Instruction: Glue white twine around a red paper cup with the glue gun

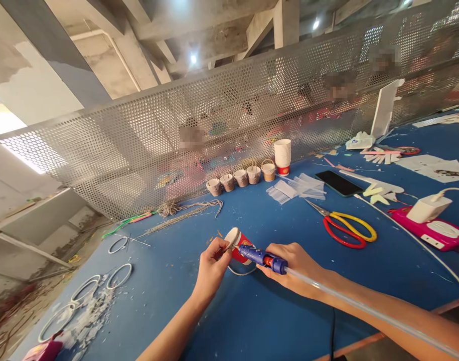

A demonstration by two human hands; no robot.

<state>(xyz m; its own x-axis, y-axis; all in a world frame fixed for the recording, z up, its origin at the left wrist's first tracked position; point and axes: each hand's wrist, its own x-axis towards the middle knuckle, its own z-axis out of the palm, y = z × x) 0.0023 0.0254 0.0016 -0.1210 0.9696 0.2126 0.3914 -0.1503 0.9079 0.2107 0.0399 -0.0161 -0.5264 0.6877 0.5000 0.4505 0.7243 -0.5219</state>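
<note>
My right hand (295, 263) is wrapped round a blue hot glue gun (257, 254), with a long clear glue stick (349, 299) running back over the forearm. The gun's nozzle meets the near side of a red and white paper cup (245, 239), which lies tilted on the blue table. At the cup's pale end, my left hand (214, 263) is closed, thumb and fingers pinching a thin cord (241, 273). Part of that cord loops below the cup. The gun and fingers hide some of the cup's side.
Several small cord-wrapped cups (240, 178) stand by the mesh screen (146, 150) beside stacked paper cups (283, 156). To the right lie clear glue sticks (299, 187), scissors (345, 228), a phone (338, 182) and a pink power strip (440, 235). White rings (119, 276) and scraps lie left.
</note>
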